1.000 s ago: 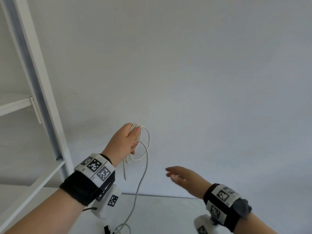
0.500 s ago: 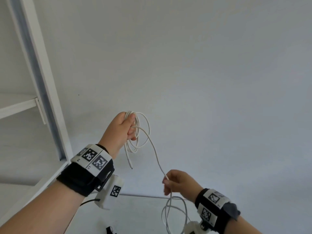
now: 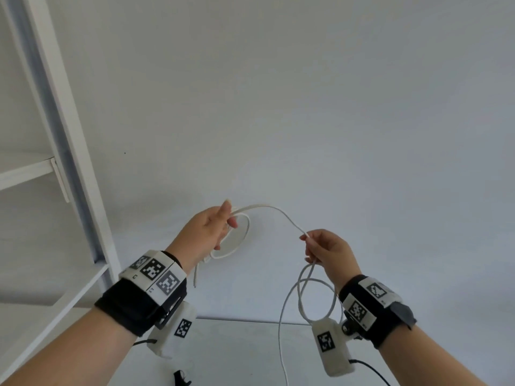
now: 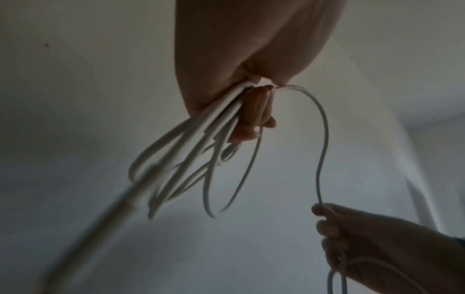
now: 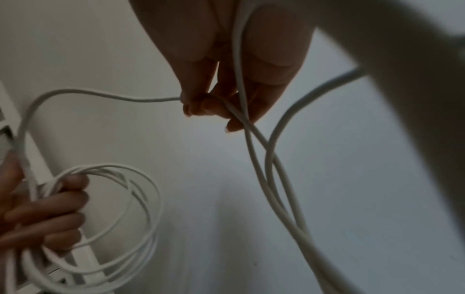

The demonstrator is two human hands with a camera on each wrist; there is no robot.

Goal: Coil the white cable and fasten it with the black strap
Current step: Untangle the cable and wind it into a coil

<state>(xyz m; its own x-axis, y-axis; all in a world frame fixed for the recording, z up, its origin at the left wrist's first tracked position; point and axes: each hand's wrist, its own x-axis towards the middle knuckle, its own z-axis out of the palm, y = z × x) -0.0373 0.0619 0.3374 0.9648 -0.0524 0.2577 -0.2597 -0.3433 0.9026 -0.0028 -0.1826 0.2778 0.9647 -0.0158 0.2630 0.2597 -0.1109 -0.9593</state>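
While several loops sit clenched in left hand point(image 3: 207, 232), right hand point(image 3: 327, 253) pinches white cable point(image 3: 274, 211); slack uncoiled, strapping not begun.

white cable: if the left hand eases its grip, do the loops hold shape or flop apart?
Probably flop: the white cable sags between the left hand and the right hand. Its loops lie uneven, so they would likely spread. It looks thin and light, likely to slide through loose fingers.

Bare indoor room: plain white wall point(image 3: 306, 93), white shelving frame point(image 3: 69, 151).
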